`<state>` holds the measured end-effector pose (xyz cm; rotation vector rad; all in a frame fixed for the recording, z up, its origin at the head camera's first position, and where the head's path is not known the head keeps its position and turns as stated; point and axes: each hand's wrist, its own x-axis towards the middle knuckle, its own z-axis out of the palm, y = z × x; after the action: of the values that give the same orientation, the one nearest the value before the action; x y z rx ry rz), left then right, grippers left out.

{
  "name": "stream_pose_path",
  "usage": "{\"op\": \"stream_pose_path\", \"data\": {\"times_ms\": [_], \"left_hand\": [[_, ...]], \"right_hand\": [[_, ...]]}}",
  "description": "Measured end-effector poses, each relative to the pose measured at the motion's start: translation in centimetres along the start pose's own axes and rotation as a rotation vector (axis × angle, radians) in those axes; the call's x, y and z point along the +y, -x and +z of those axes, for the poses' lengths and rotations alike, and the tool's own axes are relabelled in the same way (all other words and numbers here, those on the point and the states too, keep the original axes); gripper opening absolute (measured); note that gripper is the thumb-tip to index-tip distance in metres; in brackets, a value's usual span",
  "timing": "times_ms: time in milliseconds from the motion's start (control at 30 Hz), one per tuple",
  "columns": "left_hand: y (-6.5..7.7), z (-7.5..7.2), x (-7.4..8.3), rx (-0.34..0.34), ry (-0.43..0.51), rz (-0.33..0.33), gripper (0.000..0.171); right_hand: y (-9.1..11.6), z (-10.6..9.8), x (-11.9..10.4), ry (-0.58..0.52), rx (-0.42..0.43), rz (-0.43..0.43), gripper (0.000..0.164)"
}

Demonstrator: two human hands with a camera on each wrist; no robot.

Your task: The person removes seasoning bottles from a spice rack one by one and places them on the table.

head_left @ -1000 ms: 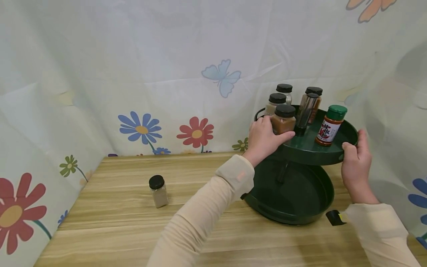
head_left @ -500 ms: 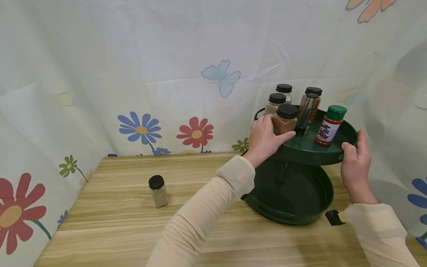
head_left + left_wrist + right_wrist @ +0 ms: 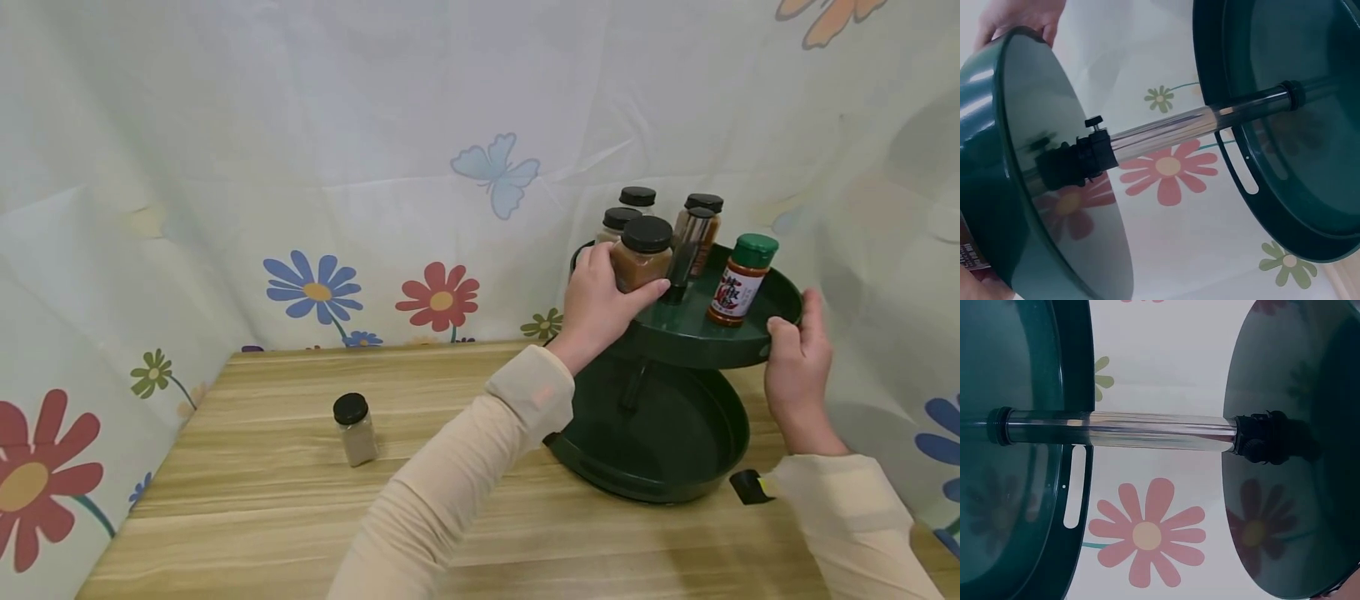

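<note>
In the head view my left hand [image 3: 600, 304] grips a square spice jar [image 3: 641, 258] with brown contents and a black lid. The jar is held just over the left front of the upper tray [image 3: 697, 343] of a dark green two-tier rack. On the right, my right hand [image 3: 802, 375] pinches that tray's rim, thumb inside. The left wrist view shows part of the jar [image 3: 969, 253] at its left edge, and the rack's metal post [image 3: 1166, 131]. A green-capped chili powder bottle [image 3: 738, 283] and several black-lidded jars stand on the upper tray.
A jar of pale powder [image 3: 356, 433] with a black lid stands alone on the wooden table [image 3: 285, 508], left of the rack. The lower tray [image 3: 652, 450] sits under the upper one. A flowered curtain [image 3: 360, 167] hangs behind and at both sides.
The brown spice jar has risen a little and shifted slightly right in my left hand. My right hand stays at the tray rim. The other jars have not visibly moved.
</note>
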<state>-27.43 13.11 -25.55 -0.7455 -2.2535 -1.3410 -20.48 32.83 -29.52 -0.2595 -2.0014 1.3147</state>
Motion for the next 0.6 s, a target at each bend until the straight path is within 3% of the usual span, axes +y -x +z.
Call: {"op": "stream_pose_path", "data": {"times_ms": [600], "left_hand": [[-0.2, -1.9, -0.2, 0.049, 0.138, 0.067, 0.049]], "right_hand": [[0.1, 0.0, 0.0, -0.004, 0.008, -0.006, 0.055]]}}
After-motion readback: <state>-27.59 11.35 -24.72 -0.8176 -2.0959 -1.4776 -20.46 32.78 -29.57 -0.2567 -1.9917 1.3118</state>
